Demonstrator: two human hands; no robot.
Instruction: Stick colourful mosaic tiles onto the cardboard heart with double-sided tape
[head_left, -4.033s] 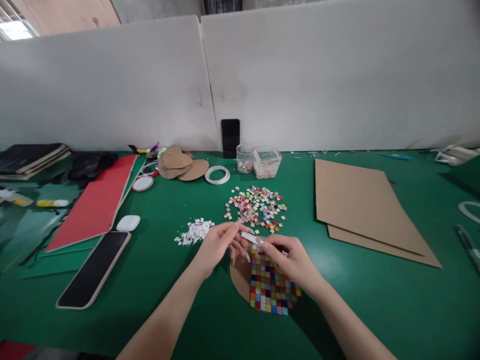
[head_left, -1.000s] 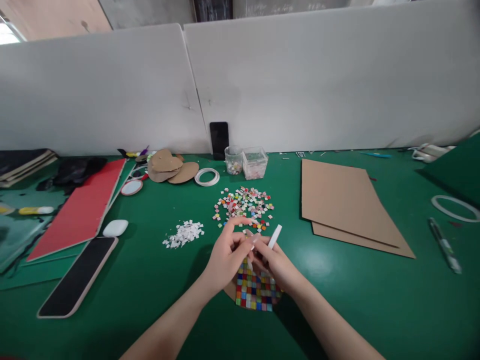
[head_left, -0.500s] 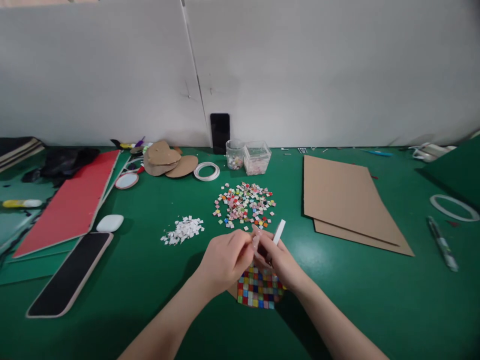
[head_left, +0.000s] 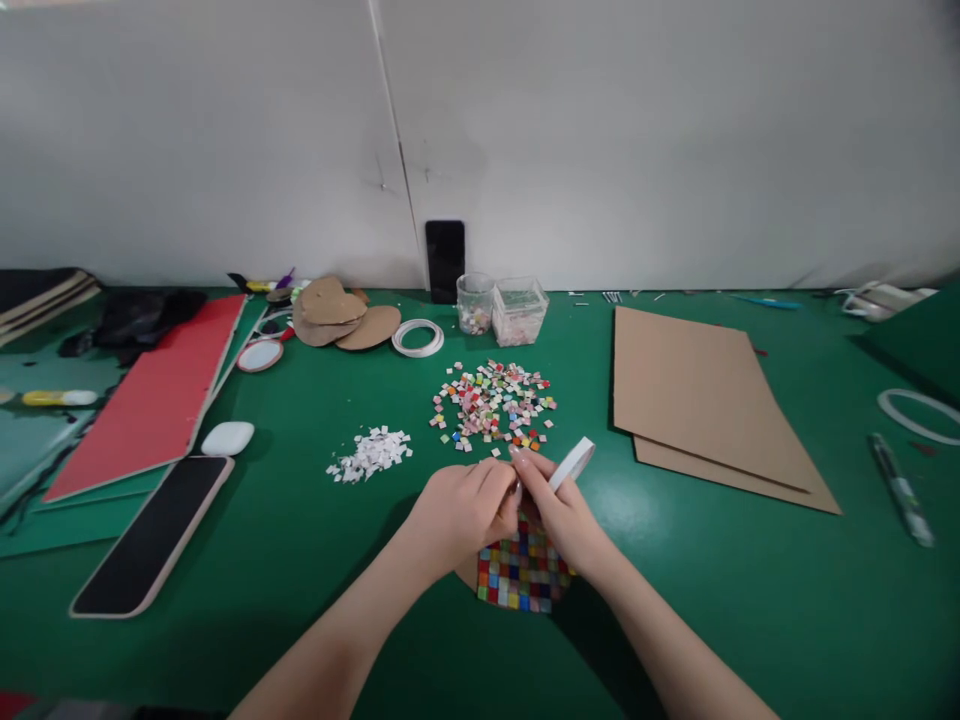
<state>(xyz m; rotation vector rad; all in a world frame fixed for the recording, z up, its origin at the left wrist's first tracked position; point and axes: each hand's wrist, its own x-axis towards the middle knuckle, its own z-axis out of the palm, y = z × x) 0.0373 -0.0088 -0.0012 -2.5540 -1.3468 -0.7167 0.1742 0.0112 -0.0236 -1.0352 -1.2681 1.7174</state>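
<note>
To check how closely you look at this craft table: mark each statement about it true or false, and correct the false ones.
1. The right hand holds a white tape roll. True.
2. The loose coloured tiles lie in a pile beyond the hands. True.
3. The cardboard sheets lie left of the hands. False: they lie to the right.
4. The table is red. False: it is green.
5. The mosaic piece lies under the hands. True.

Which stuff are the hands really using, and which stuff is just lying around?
In use: left hand, right hand, white tape roll, mosaic piece, colored tiles.

Lying about: phone, cardboard sheets, red board, pen.
</note>
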